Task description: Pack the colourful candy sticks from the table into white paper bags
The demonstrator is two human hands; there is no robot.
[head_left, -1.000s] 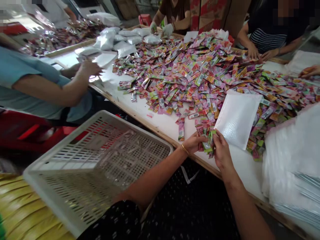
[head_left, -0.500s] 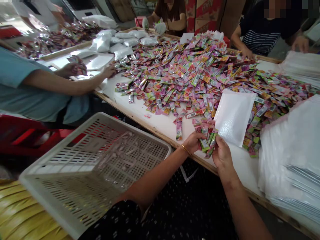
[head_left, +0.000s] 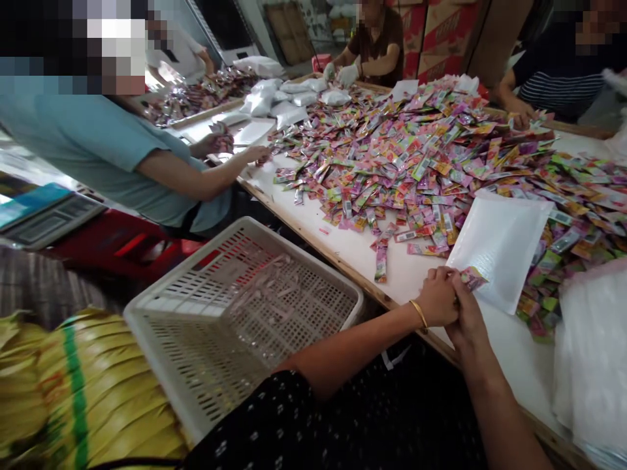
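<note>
My left hand [head_left: 435, 297], with a gold bangle at its wrist, is closed against my right hand [head_left: 465, 313] at the table's near edge. Together they press round a bunch of small sachets [head_left: 473, 279]; only a pink and green end sticks out past the fingers, and the rest is hidden. Just beyond my hands, a white padded mailer [head_left: 502, 248] lies flat, partly over the pile. A heap of colourful sachets [head_left: 401, 163] spreads across the white table [head_left: 343, 245]. One loose sachet [head_left: 381, 261] lies left of my hands.
A grey plastic crate [head_left: 196, 313] with clear wrappers inside stands at my left, beside yellow woven sacks [head_left: 108, 385]. White mailers [head_left: 595, 352] are stacked at right. Filled white pouches [head_left: 267, 98] lie farther back. Co-workers sit round the table, one in a blue shirt [head_left: 112, 150].
Both hands have closed together round the sachets, which were fanned out between the fingers before. The view has swung left, so things appear farther right.
</note>
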